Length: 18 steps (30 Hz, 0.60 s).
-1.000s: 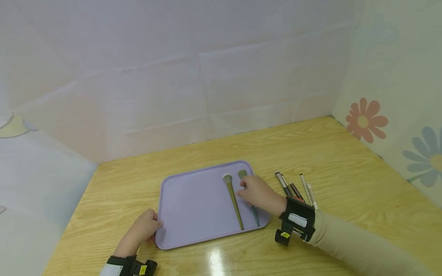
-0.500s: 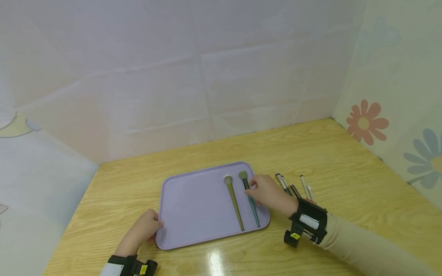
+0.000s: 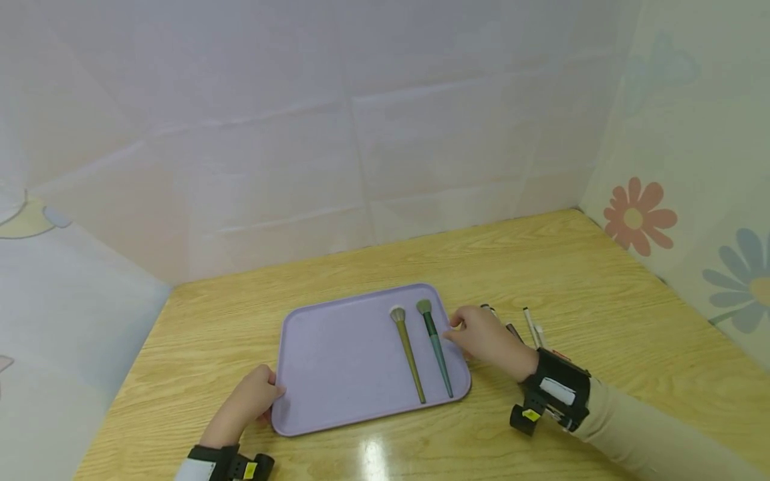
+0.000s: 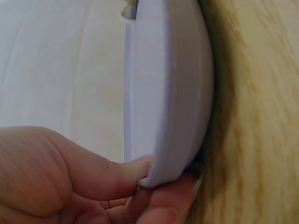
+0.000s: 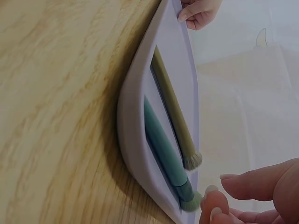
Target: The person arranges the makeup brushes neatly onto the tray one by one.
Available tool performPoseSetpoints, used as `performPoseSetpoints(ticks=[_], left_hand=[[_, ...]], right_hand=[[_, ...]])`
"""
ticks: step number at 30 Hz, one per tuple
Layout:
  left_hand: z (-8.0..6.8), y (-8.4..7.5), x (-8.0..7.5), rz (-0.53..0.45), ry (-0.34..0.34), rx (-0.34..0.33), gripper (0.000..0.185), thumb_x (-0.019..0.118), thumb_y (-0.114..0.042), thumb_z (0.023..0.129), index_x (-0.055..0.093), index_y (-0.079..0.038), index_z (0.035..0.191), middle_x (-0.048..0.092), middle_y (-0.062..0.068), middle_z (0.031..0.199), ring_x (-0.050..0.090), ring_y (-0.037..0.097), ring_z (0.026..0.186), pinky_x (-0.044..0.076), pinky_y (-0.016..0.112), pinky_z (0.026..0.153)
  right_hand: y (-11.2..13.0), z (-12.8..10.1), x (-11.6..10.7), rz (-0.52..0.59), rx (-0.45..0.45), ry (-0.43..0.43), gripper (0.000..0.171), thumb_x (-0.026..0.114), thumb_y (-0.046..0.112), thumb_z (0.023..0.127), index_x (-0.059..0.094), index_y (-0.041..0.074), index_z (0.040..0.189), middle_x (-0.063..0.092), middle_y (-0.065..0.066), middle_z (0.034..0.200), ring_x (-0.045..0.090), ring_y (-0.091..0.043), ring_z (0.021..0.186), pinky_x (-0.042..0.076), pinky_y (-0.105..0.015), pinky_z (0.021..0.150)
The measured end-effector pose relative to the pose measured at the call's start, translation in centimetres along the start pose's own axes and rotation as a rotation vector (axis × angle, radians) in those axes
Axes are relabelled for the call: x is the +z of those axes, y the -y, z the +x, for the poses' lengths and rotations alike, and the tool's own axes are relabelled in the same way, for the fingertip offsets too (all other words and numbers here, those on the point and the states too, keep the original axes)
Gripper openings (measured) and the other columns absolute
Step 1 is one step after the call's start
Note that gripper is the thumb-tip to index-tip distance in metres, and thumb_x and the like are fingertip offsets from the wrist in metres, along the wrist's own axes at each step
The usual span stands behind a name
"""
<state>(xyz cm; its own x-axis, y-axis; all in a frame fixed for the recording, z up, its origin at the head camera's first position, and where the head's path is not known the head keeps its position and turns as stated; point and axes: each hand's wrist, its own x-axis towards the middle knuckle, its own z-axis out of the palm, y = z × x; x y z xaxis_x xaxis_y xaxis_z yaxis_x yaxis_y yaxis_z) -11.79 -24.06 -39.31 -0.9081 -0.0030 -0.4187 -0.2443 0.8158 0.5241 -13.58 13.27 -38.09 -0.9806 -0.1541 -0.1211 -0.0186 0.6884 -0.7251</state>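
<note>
A lilac rectangular tray with rounded corners and a raised rim lies on the counter, its left edge pinched by the left hand. Toward its right side lie two separate makeup brushes, bristles toward the far edge: an olive-gold brush with white-tipped bristles, and a teal-handled brush with green bristles, just beside the right hand.

two brushes, one tray, two hands

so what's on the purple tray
The purple tray holds an olive brush and a teal brush. In the head view, the left hand and right hand hide bits of its rim.
</note>
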Motion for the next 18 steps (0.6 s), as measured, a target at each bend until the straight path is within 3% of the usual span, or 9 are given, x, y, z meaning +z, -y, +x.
performPoseSetpoints(ticks=[11, 18], left_hand=[[0.0, 0.0, -0.1, -0.002, 0.004, 0.001, 0.012, 0.055, -0.001, 0.093, 0.05, 0.01, 0.091, 0.054, 0.013, 0.073, 0.055, 0.021, 0.057, 0.05, 0.031, 0.053], [0.0, 0.0, 0.0, -0.003, 0.007, -0.003, 0.013, 0.055, -0.001, 0.093, 0.05, 0.01, 0.092, 0.054, 0.013, 0.073, 0.055, 0.021, 0.058, 0.05, 0.031, 0.053]], right_hand=[[-0.8, -0.4, -0.6, -0.033, -0.005, -0.011, 0.023, 0.067, 0.01, 0.09, 0.062, -0.01, 0.098, 0.051, -0.003, 0.057, 0.048, -0.012, 0.047, 0.042, -0.029, 0.05], [-1.3, -0.8, -1.1, -0.043, 0.011, -0.016, 0.023, 0.066, 0.009, 0.09, 0.06, -0.011, 0.098, 0.053, -0.006, 0.066, 0.05, -0.014, 0.05, 0.043, -0.03, 0.051]])
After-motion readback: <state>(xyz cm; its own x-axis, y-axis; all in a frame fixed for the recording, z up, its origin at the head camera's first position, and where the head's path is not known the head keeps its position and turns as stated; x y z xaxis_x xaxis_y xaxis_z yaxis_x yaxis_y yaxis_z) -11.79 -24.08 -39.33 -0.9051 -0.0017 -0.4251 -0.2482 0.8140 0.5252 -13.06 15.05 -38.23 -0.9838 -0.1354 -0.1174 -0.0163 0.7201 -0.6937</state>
